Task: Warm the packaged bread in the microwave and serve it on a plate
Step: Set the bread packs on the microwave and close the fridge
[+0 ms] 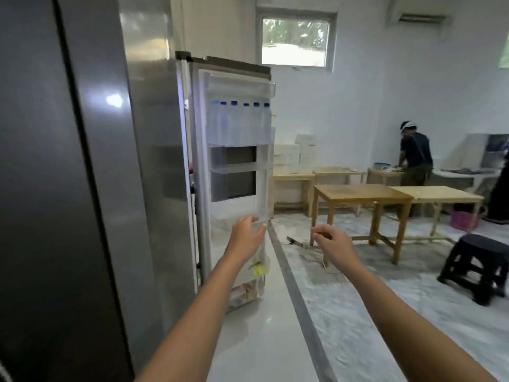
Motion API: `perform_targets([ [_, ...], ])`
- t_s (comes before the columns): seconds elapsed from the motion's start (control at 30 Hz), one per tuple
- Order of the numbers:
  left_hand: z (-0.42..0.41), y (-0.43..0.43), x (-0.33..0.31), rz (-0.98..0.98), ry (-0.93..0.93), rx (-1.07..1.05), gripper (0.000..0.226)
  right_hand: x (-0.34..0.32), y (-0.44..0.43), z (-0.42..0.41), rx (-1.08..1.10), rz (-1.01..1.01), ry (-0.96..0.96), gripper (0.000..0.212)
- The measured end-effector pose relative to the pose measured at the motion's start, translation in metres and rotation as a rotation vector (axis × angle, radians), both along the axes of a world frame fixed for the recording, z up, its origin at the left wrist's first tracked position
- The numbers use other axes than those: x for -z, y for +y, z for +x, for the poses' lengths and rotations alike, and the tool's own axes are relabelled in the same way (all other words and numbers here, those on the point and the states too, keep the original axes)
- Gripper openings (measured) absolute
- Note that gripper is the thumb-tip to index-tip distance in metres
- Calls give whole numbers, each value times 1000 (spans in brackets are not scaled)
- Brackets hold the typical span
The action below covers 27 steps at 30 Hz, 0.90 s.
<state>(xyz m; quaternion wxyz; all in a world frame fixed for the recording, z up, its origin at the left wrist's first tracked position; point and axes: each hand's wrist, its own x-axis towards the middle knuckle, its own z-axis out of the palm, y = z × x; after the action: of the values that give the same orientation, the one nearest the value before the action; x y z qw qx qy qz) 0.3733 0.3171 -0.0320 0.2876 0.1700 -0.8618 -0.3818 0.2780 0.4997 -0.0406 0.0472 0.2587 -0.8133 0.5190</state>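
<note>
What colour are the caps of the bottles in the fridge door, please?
The caps are blue; head view.

1. The person's left forearm (198, 312) and right forearm (407, 321) are bare right down to the frame's lower edge.
2. The left hand (246, 234) and right hand (332, 244) are bare too, with slim wrists.

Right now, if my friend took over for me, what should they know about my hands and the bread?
Left hand: at the rim of a lower shelf in the open fridge door; whether it grips is unclear.
Right hand: in the air beside the door, fingers loosely curled, holding nothing.
Bread: a clear bag with a yellow label sits in the door under the left hand; maybe the bread, too blurred to be sure.
Done: fridge door open.
Left: take bread out, microwave it, plate it. No microwave or plate in view.
</note>
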Motion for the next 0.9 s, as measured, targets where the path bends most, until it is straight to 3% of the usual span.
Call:
perform_targets([
  [0.4, -265, -62, -3, -74, -68, 167, 38, 6, -46, -230, 175, 56, -63, 23],
  [0.9, -613, -64, 7, -8, -21, 239, 35, -1, -59, -576, 169, 23, -90, 24],
])
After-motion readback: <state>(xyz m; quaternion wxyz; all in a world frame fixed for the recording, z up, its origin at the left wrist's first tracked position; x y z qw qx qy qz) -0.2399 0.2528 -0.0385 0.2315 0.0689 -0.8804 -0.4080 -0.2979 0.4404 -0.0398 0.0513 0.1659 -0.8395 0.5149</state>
